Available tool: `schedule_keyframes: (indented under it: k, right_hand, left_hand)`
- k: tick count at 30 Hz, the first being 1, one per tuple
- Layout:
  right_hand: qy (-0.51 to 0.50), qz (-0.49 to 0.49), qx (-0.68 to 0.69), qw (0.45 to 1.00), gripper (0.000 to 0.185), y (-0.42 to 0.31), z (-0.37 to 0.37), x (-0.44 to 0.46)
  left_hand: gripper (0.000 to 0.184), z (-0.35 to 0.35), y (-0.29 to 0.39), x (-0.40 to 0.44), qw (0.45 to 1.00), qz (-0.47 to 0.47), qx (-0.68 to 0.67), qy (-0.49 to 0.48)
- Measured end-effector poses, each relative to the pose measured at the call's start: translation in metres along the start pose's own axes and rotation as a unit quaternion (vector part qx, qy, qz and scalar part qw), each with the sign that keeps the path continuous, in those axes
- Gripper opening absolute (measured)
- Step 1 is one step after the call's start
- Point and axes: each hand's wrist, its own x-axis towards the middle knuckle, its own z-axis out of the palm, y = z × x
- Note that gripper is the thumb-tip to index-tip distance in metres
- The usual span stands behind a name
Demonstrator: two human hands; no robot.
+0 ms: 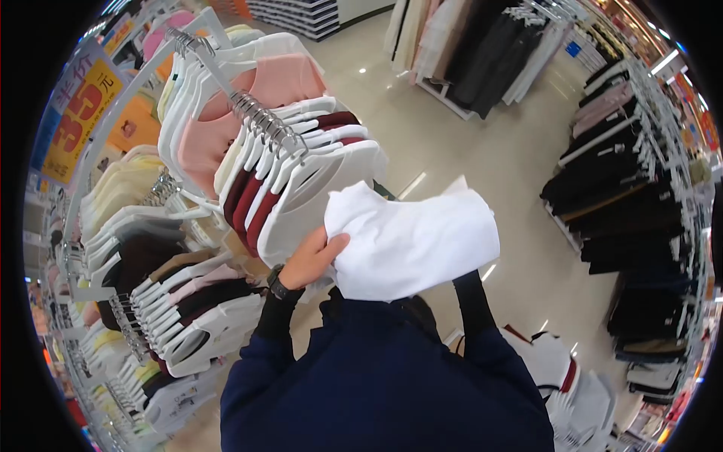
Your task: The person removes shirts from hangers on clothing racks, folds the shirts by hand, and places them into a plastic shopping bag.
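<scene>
A white cloth garment (pixel 414 241) is held up in front of my chest, partly folded over. My left hand (pixel 312 258), with a dark watch on the wrist, grips its left edge between thumb and fingers. The cloth covers my right hand; only the dark right sleeve (pixel 473 301) shows below it. Just beyond my left hand hang white, dark red and pink tops on white hangers, with a white top (pixel 320 196) nearest to the cloth.
A metal rail (pixel 218 75) carries the tops at upper left. More racks of hanging clothes (pixel 177 301) stand at left, dark trousers (pixel 614 181) at right, and another rack (pixel 482 60) at the top. White garments (pixel 553 361) hang at lower right. A price sign (pixel 79 113) is at far left.
</scene>
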Motion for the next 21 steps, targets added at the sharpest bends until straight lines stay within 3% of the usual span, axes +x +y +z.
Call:
schedule_keyframes:
  k: [4,5,8,9,11,14,17,20,21]
  right_hand:
    - [-0.023,0.094,0.122,0.988,0.036,-0.015,-0.015,0.058]
    - [-0.021,0.127,0.177,0.976,0.036,-0.005,-0.018,0.068]
    - [-0.008,0.202,0.293,0.935,0.038,0.004,-0.033,0.092]
    - [-0.025,0.223,0.297,0.928,0.038,0.002,-0.042,0.096]
    - [-0.083,0.258,0.269,0.924,0.049,-0.015,-0.065,0.114]
    - [0.0,0.332,0.285,0.899,0.043,-0.065,-0.077,0.145]
    - [-0.198,0.44,0.22,0.847,0.044,-0.082,-0.153,0.196]
    - [0.126,0.379,0.1,0.911,0.043,-0.063,-0.213,0.226]
    - [0.158,0.381,0.041,0.91,0.037,-0.079,-0.219,0.229]
  left_hand:
    - [0.037,0.015,0.029,0.046,0.995,0.002,-0.078,0.057]
    - [0.037,0.024,0.026,0.064,0.993,0.05,-0.065,0.086]
    - [0.038,0.051,0.022,0.123,0.989,0.046,-0.028,0.14]
    - [0.039,0.063,0.011,0.144,0.979,0.101,-0.027,0.176]
    - [0.04,0.077,0.017,0.17,0.973,0.066,-0.072,0.207]
    - [0.037,0.103,0.025,0.21,0.933,0.026,-0.262,0.247]
    - [0.029,0.123,0.069,0.228,0.888,-0.03,-0.354,0.292]
    - [0.024,0.145,0.091,0.25,0.862,-0.007,-0.381,0.335]
    - [0.024,0.147,0.095,0.256,0.857,0.02,-0.39,0.337]
